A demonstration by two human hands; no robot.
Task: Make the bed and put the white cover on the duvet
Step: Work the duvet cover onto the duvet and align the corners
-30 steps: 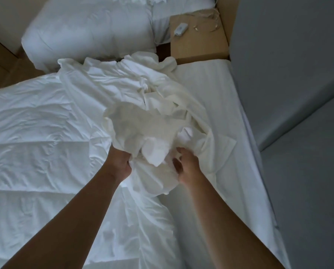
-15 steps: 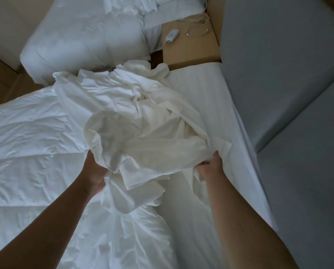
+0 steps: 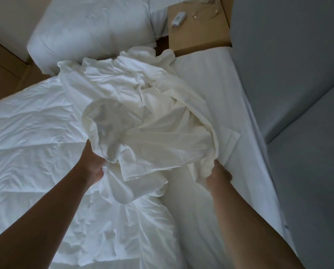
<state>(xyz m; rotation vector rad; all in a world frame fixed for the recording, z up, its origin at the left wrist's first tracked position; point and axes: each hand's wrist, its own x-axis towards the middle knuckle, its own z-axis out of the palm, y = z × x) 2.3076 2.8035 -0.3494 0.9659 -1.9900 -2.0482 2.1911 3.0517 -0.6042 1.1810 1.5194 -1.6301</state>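
Across the left of the frame the quilted duvet (image 3: 26, 144) lies bare and rumpled, so by my reading the covering has barely begun and all the smoothing is left. At centre the left hand (image 3: 94, 168) grips a bunched fold of the white cover (image 3: 162, 140), its fingers curled out of sight into the cloth heaped between both hands. Right of centre the right hand (image 3: 219, 174) clutches another gathered edge above the bare mattress sheet (image 3: 216, 78).
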